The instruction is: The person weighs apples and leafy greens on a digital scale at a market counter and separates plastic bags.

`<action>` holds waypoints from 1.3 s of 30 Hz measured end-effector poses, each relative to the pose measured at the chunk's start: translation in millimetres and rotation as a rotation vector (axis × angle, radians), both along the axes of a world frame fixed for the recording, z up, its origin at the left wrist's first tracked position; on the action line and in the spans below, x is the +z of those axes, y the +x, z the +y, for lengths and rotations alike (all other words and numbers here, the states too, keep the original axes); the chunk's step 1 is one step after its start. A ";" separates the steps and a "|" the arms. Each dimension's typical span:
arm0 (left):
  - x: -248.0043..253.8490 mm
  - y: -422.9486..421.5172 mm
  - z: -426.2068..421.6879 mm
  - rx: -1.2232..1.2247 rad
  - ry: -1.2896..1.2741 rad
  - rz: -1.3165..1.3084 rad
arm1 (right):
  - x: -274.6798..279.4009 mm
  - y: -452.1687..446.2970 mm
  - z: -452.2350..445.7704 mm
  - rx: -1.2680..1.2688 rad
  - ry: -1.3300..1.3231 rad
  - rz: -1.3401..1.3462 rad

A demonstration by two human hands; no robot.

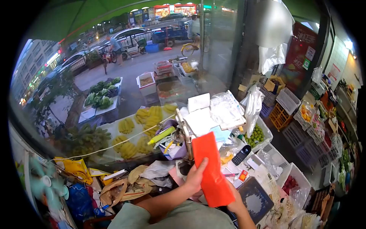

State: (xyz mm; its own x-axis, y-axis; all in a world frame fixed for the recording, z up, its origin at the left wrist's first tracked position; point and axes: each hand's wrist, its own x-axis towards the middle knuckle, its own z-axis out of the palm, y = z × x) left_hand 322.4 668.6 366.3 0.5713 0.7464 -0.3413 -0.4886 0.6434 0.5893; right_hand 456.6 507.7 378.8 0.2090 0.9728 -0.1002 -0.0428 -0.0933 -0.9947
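A long, flat red sheet (213,170), slightly creased and shiny, is held up at a tilt over the cluttered counter. My left hand (196,176) is closed on its left edge, the thumb lying on top and the other fingers behind it. My right hand (237,200) is at the lower right edge, its fingers hidden behind the sheet. Just beyond lie white papers (200,120) and a light blue paper (220,133). To the right are a black cordless phone (241,155) and a dark weighing-scale plate (253,200).
A purple holder (177,152) with pens and a yellow-green marker stands left of the papers. Bananas (150,116) lie beyond the counter. Green fruit (257,136) and red fruit (290,184) sit in white baskets at right. A fan (45,181) stands at far left. Thin white bags (253,105) hang nearby.
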 end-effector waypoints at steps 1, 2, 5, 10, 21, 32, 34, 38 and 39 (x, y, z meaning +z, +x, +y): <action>-3.3 11.2 -5.1 -0.010 -0.003 -0.002 | 16.9 -10.4 2.2 0.027 0.126 -0.135; -6.4 21.8 -8.2 0.001 0.052 0.064 | 15.8 -12.2 -0.4 0.016 0.123 -0.137; -10.3 44.6 -12.9 -0.029 0.252 0.091 | 7.1 -0.1 -5.3 -0.188 0.271 -0.567; -9.7 63.9 -11.8 -0.379 0.409 0.089 | 27.6 34.0 -26.8 -0.055 0.319 -1.071; -1.8 72.2 16.5 -0.582 -0.085 0.020 | -10.8 37.6 -92.3 -0.595 -0.168 -0.510; -7.7 62.6 2.3 -0.607 -0.089 -0.029 | -24.4 15.5 -34.1 -0.850 -0.049 0.070; -11.0 56.0 4.4 -0.589 -0.102 -0.069 | -20.8 27.0 -23.3 -0.858 -0.004 0.293; -15.2 45.2 12.6 -0.613 -0.130 -0.156 | 10.5 43.5 -15.2 -0.951 0.132 0.205; -19.8 43.9 16.4 -0.651 0.027 -0.098 | 16.2 54.3 -18.0 -0.978 0.193 0.098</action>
